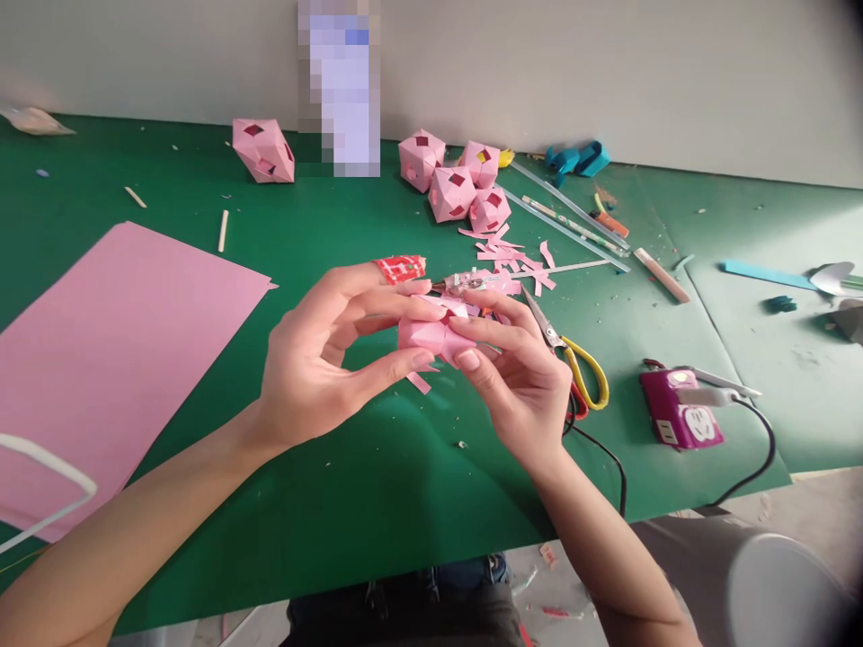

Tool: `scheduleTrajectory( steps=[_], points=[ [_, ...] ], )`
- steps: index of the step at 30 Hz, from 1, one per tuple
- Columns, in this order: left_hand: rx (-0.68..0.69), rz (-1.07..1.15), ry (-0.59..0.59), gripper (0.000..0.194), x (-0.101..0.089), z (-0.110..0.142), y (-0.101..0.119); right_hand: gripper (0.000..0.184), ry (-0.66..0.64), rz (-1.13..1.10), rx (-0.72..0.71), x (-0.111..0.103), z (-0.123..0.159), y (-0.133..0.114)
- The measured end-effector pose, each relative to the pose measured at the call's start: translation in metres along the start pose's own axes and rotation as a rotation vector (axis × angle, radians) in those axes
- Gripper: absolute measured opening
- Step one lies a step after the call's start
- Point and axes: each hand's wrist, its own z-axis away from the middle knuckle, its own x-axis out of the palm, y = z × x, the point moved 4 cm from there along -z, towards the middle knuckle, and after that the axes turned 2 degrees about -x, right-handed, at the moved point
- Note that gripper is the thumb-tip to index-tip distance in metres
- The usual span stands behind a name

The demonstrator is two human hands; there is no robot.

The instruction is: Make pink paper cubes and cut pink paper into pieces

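The only view looks from the person's head, facing forward and down, with the left hand and right hand close at mid-frame, the table beyond, and the wall across the top.

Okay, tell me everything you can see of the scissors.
The scissors lie on the green table, just past the right hand. Their grey metal blades point away from the person. One handle loop is yellow, the other red and partly hidden by that hand. A dark cable passes by the red loop. I can't tell how far the blades are open.
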Motion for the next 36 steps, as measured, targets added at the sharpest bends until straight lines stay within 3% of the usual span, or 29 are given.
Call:
scheduleTrajectory(
  steps=[7, 22, 30, 33, 36],
  points=[
    [-0.011, -0.009, 0.017, 0.053, -0.001, 0.000, -0.001, 0.026, -0.045, 0.021, -0.067, -0.001, -0.002, -0.002],
    [0.009, 0.023, -0.004, 0.062, -0.001, 0.002, 0.000, 0.029, 0.009, 0.262, -0.369, -0.004, 0.000, -0.011],
    [-0.049, 0.094, -0.050, 0.067, -0.001, 0.001, 0.000, 0.030, -0.090, 0.211, -0.499, -0.006, -0.004, -0.013],
    [-0.015, 0.077, -0.058, 0.068, 0.000, 0.001, 0.001, 0.041, -0.053, 0.247, -0.512, -0.007, -0.005, -0.014],
    [0.044, 0.078, -0.057, 0.071, 0.001, 0.000, 0.002, 0.039, -0.011, 0.322, -0.533, -0.007, -0.005, -0.016]
  ],
)
